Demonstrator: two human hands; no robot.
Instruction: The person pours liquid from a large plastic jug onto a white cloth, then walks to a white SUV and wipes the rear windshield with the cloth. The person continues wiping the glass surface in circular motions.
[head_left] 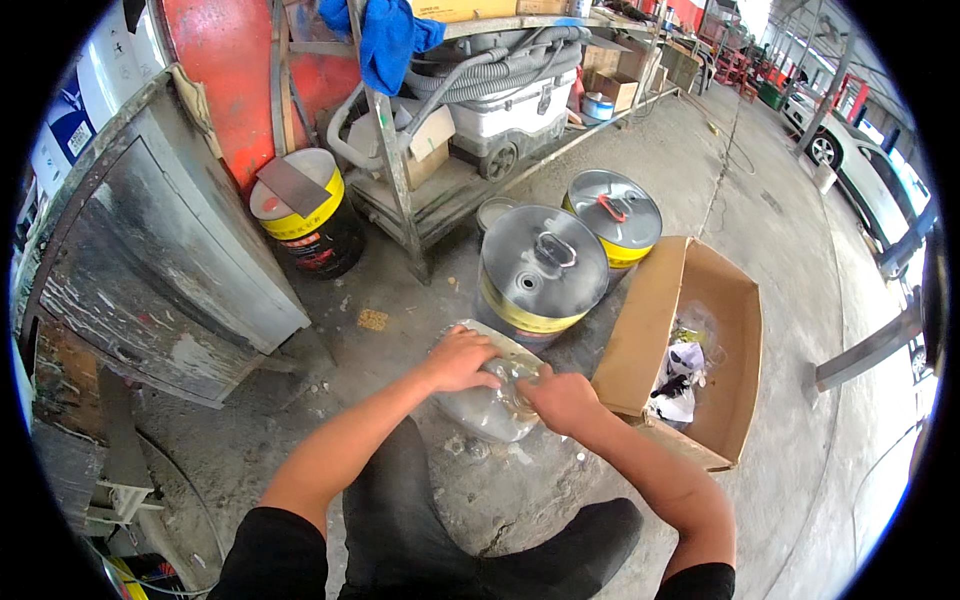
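A shiny, greyish, rounded container-like object (487,412) lies low on the floor in front of my knees; its exact kind is hard to make out. My left hand (463,360) lies across its upper left part, fingers stretched out and thumb apart. On its right side my right hand (562,400) is closed, fingers curled round a small part hidden by the hand. Just beyond stands a large drum (545,265) with a grey lid, a ring handle and a yellow band. A second drum (612,207) with a red handle is behind it.
At the right an open cardboard box (722,400) holds crumpled waste. A black-and-yellow bucket (310,205) stands left of a metal rack (405,200) loaded with a hose and a white case. A worn grey panel (170,250) leans at the left. Farther off is a parked car (860,170).
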